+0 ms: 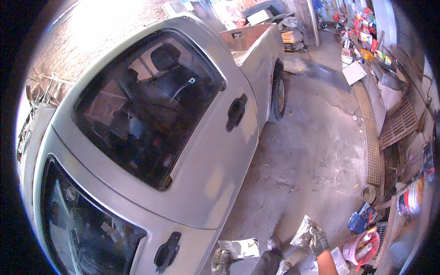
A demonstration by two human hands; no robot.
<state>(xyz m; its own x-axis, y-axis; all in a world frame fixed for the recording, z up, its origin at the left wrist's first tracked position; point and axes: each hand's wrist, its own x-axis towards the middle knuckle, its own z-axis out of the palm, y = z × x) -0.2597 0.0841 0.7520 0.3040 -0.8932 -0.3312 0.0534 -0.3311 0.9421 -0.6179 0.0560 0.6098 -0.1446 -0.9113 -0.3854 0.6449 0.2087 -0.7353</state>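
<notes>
Grey-looking work gloves cover both of my hands, low in the view. In my left hand [221, 262], beside the lower door of a pickup truck [192, 197], is a flat whitish sheet [243, 248] pinched at its left end. My right hand [318, 241], farther right over the floor, grips a bent, pale sheet [301, 232] with a greyish crumpled face. What the sheets are made of is not plain. The truck's body is dull grey with lighter patches near its black door handles [236, 112]. My legs and shoes [275, 245] show between the hands.
A pink bucket [362, 247] with tools in it stands at the lower right, near a blue box [362, 217] and a round tin [368, 193]. Cluttered shelves and a yellowish perforated strip [370, 151] line the right side. Concrete floor [307, 151] runs alongside the truck.
</notes>
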